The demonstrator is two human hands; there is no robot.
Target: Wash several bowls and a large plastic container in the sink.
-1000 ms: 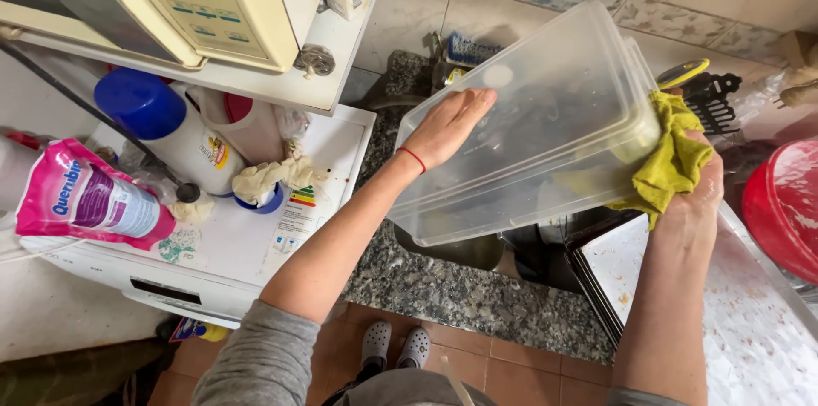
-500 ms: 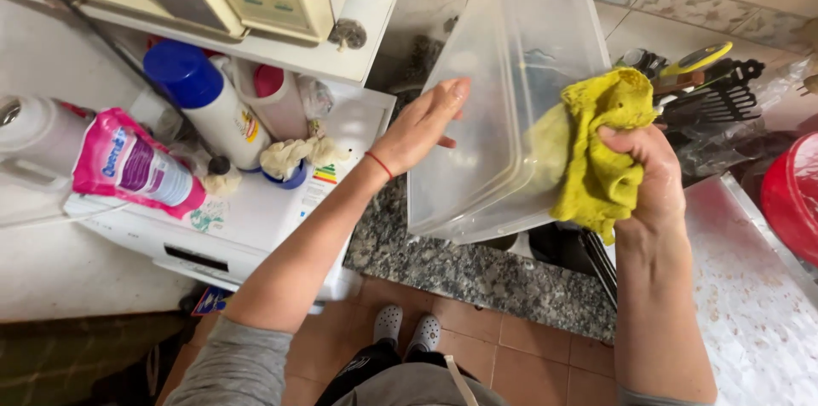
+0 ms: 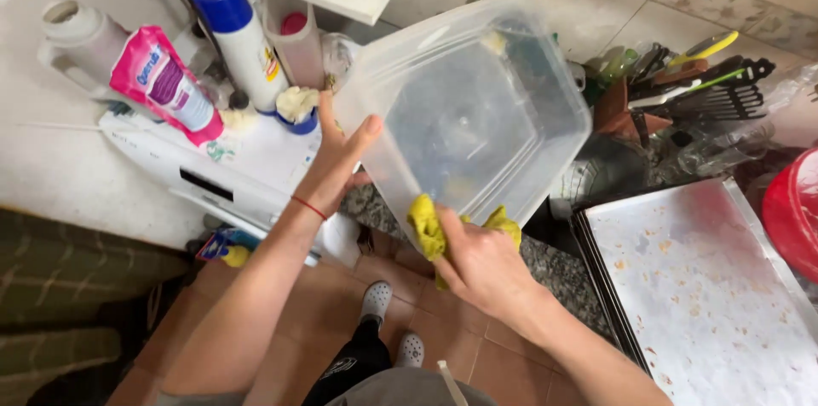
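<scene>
Clear plastic tub (image 3: 464, 112) tilted, braced by flat, open left hand (image 3: 336, 159) | yellow cloth (image 3: 430, 231) gripped in right hand (image 3: 481, 265), pressed at rim for wiping

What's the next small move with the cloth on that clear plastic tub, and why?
Probably slide the yellow cloth from the near rim along the wall of the clear plastic tub. The right hand presses the cloth only at the near edge, so the rest looks unwiped. The left hand braces the tilted tub from the side, steady enough for a stroke.
</scene>
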